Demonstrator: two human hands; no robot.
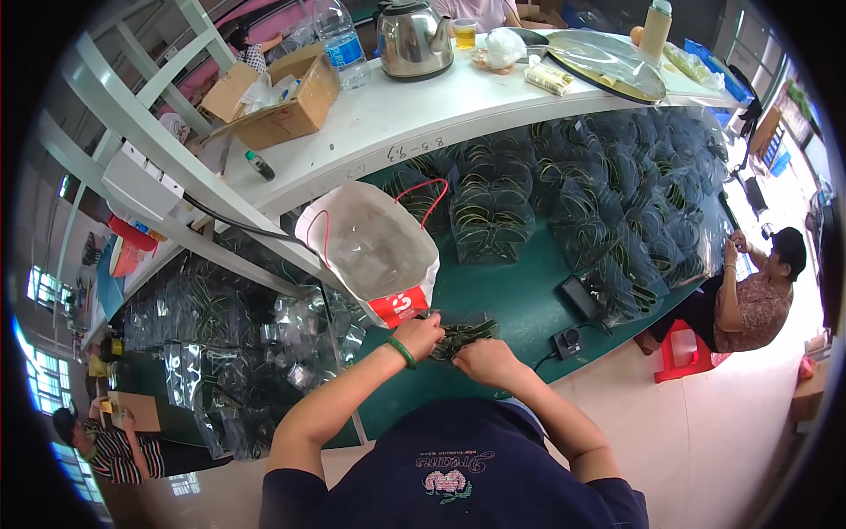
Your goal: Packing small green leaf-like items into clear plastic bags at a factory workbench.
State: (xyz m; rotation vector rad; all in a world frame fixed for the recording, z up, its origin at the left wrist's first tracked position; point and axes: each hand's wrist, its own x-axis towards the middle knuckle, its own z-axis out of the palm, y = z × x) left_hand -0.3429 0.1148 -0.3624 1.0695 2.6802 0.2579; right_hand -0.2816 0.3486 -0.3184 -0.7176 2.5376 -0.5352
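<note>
Between my hands, at the near edge of the green table (493, 286), is a see-through plastic bag (467, 330) with dark, yellow-green-striped pieces inside. My left hand (418, 336), with a green bangle at its wrist, is closed on the bag's left end. My right hand (487, 362) grips its near right edge, fingers curled in. What exactly the striped pieces are cannot be made out. Just beyond my left hand stands a white paper bag (370, 238) with red handles; its mouth is open and pale plastic shows inside.
Filled plastic bags (617, 194) are heaped across the table's back and right, more (238, 353) at left. Two small black devices (567, 342) lie right of my hands. A white shelf (370, 132) carries a kettle (414, 40) and a carton (291, 97). Co-workers sit at both sides.
</note>
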